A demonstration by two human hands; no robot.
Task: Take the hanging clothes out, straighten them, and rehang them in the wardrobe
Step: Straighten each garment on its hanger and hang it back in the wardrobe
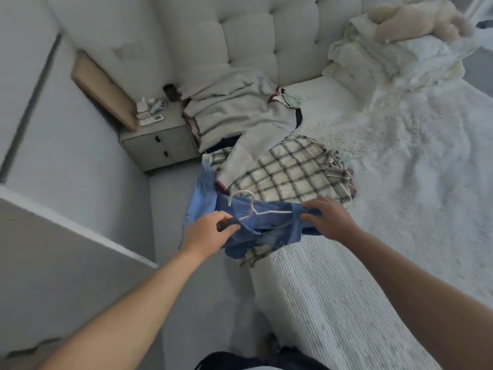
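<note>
Bedroom, seen from above: a bed point(373, 263) with a white ribbed cover, a tufted pale headboard point(253, 36) at its far end, grey floor along its left side. Bedside cabinet point(157, 140) stands against the headboard wall beside the bed's far left corner; small bottles and a remote lie on its top, too blurred to identify further. Rumpled cream blankets point(373, 54) and a plush toy point(421, 20) are heaped at the far right of the bed.

Clothes pile lies along the bed's left edge. Cream knit garment point(234, 116) with dark red edging sits farthest, partly draped over a plaid shirt point(290, 169). Blue denim shirt point(266, 225) lies nearest, at the left edge, overlapping the plaid shirt's near hem. Lighter blue fabric point(202, 198) hangs off the edge beside it. White hanger point(250, 206) rests on the denim shirt, hook pointing toward the plaid shirt.

Left hand point(210, 231) grasps the denim shirt's left end, fingers and thumb pinching the cloth. Right hand point(328, 217) grips the right end, fingers curled into the fabric. Both forearms are bare and reach in from the near side.
</note>
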